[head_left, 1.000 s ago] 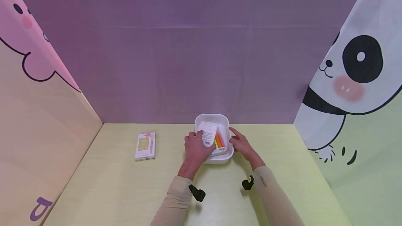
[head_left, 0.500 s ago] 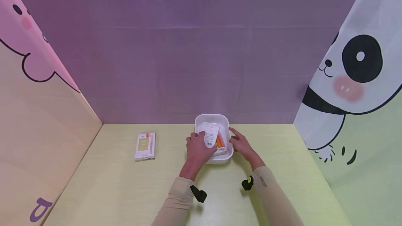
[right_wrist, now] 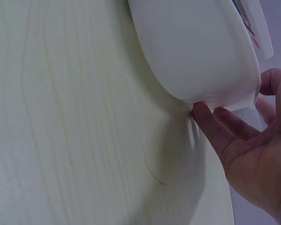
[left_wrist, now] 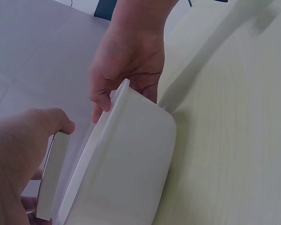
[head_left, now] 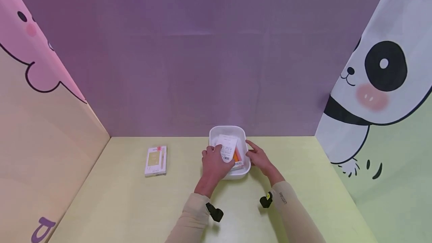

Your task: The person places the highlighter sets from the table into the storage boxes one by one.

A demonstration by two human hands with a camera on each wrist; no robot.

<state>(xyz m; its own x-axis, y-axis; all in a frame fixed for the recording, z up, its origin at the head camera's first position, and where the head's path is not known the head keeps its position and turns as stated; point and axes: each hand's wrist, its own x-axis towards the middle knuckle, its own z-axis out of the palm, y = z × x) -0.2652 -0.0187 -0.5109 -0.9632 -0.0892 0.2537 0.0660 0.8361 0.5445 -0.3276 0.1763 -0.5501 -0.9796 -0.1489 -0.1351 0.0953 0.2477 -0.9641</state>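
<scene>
My left hand [head_left: 216, 163] grips a thin white box with printed text [head_left: 228, 146] over a white plastic tub [head_left: 246, 166]. In the left wrist view, the box [left_wrist: 54, 176] shows edge-on between thumb and fingers, raised above the tub's rim. My right hand [head_left: 260, 160] holds the tub's right side. In the right wrist view, its thumb is at the rim and its fingers rest against the outer wall [right_wrist: 192, 51]. Beneath the box, a pack with orange and pink parts [head_left: 237, 156] lies in the tub, partly covered; its kind is unclear.
To the left on the pale wooden table [head_left: 135, 205] lies another white box with a gold panel [head_left: 156, 160]. A purple backdrop [head_left: 189, 85] stands right behind the tub. Side panels with cartoon prints [head_left: 384, 66] flank the table.
My left hand has shifted slightly right with the white box, covering more of the pack under it. The right hand stays on the tub. The head view has tilted a little.
</scene>
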